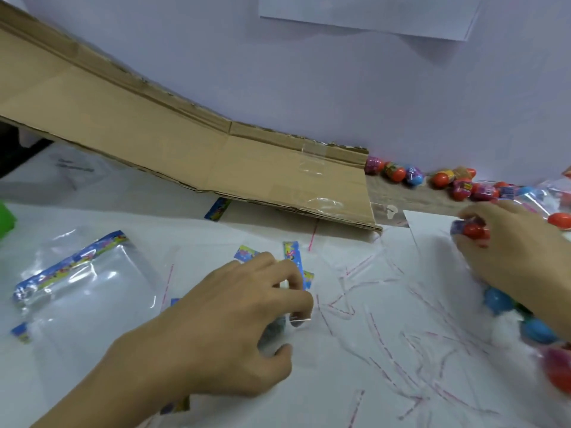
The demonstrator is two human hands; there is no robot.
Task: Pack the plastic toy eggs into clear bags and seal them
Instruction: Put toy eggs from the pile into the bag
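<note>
- Red plastic egg sits inside the curled fingers of the right hand, which grips it just above the white table.
- Under the right wrist, nearer the person, lie two blue eggs and a blurred red and purple one, apparently inside a clear bag whose edges I cannot make out.
- Beyond the right hand, a row of loose eggs in red, blue and purple lines the foot of the pale wall.
- Left hand rests on the table well to the left of the right hand, its fingers curled and pinching a small clear bag; what the bag holds is hidden by the fingers.
- Just beyond the left fingertips lie a few small blue printed labels.
- Peeled sealing strips, thin with pink edges, are scattered over the table between the two hands.
- Further left of the left hand lies a larger clear bag with a blue printed header, flat on the table.
- Cardboard sheet slopes down along the wall beyond the left hand, its low end near the row of eggs.
</note>
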